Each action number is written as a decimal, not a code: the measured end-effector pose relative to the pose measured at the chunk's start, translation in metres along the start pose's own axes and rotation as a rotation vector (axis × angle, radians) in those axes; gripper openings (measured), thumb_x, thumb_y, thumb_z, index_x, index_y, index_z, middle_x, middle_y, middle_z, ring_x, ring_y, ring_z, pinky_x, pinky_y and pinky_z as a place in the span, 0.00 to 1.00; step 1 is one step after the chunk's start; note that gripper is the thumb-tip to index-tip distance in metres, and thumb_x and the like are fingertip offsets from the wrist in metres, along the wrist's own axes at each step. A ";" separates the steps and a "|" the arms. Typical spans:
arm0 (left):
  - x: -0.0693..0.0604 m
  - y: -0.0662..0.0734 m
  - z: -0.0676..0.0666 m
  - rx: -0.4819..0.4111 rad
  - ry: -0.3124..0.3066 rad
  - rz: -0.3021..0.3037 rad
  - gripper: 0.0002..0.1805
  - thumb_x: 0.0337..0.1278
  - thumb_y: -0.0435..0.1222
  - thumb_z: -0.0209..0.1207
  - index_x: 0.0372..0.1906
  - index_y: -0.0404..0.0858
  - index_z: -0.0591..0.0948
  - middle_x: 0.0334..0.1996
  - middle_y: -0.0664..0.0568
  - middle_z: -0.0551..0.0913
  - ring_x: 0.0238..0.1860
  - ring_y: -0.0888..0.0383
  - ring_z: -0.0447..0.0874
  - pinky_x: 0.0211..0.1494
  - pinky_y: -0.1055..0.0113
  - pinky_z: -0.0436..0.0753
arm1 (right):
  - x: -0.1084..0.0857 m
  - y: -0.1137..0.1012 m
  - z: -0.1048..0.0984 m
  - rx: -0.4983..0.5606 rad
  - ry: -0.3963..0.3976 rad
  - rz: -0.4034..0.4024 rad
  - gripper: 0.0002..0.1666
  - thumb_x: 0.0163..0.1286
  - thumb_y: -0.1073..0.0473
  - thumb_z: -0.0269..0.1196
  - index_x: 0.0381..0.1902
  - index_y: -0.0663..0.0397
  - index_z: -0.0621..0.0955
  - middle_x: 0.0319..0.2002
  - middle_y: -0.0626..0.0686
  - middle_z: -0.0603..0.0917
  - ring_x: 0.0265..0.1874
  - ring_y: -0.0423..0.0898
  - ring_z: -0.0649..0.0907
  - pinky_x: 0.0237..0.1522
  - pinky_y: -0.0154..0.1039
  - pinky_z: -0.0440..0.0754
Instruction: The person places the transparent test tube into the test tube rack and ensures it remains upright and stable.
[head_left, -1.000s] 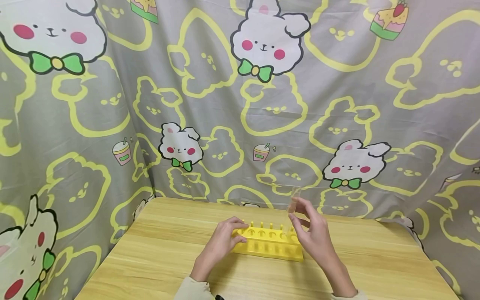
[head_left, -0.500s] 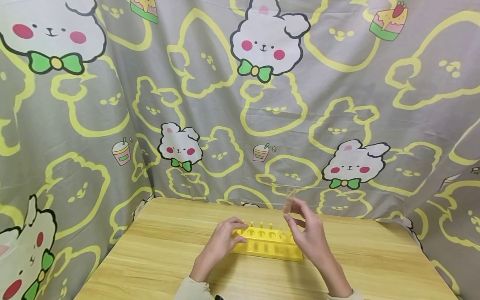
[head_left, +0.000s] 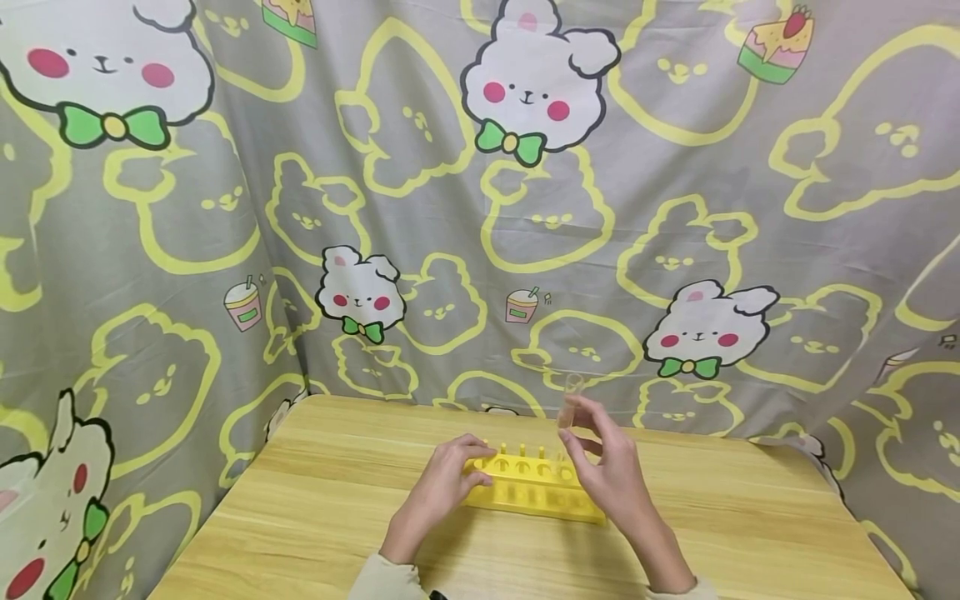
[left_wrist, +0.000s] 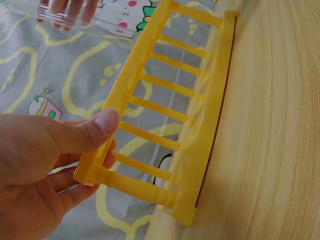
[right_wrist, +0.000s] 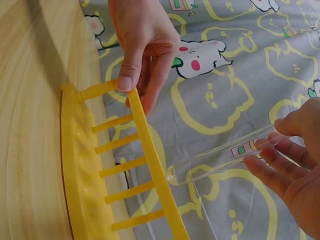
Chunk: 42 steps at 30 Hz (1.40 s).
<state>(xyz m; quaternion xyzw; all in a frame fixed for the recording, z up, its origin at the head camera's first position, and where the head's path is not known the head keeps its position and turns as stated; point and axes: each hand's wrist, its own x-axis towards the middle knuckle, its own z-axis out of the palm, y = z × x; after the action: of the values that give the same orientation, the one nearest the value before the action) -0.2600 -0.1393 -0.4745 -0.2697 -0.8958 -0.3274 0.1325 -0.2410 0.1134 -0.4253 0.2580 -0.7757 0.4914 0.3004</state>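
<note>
A yellow test tube rack stands on the wooden table, with a row of round holes and short pegs along its top. My left hand grips its left end; in the left wrist view the thumb presses on the top bar while fingers curl beneath. Between thumb and fingertips my right hand pinches a clear test tube near its upper end. The tube's rounded bottom is right by the rack's top bar; whether they touch I cannot tell. No tube is visible in the rack.
The wooden table spreads out on both sides of the rack. Behind it and at the sides hangs a grey curtain with rabbit prints, reaching down to the table's back edge.
My right hand has moved a little to the left along the rack, carrying the upright test tube with it. The left hand and the rack have stayed in place.
</note>
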 end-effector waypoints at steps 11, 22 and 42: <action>0.001 -0.001 0.000 0.003 -0.004 0.003 0.20 0.51 0.31 0.74 0.51 0.31 0.87 0.48 0.46 0.86 0.49 0.49 0.86 0.57 0.60 0.87 | 0.000 0.002 0.007 0.050 0.000 -0.016 0.33 0.64 0.78 0.68 0.63 0.51 0.77 0.43 0.47 0.84 0.47 0.50 0.87 0.41 0.37 0.90; 0.000 -0.003 0.000 0.001 -0.002 0.007 0.20 0.51 0.30 0.74 0.51 0.31 0.87 0.48 0.46 0.86 0.50 0.49 0.86 0.57 0.59 0.87 | -0.002 0.003 0.012 0.064 0.010 -0.010 0.32 0.64 0.78 0.69 0.63 0.52 0.78 0.44 0.48 0.84 0.46 0.51 0.87 0.40 0.37 0.91; 0.000 -0.002 0.000 -0.010 -0.010 0.005 0.20 0.52 0.31 0.74 0.52 0.30 0.87 0.49 0.45 0.86 0.50 0.48 0.86 0.58 0.58 0.86 | -0.009 0.011 0.020 0.060 0.035 -0.012 0.24 0.68 0.74 0.68 0.60 0.58 0.79 0.44 0.49 0.86 0.44 0.49 0.87 0.38 0.38 0.91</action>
<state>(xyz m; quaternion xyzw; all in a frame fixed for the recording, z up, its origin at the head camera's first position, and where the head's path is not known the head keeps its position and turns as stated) -0.2611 -0.1406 -0.4759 -0.2741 -0.8943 -0.3300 0.1273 -0.2464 0.0999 -0.4453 0.2628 -0.7537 0.5171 0.3088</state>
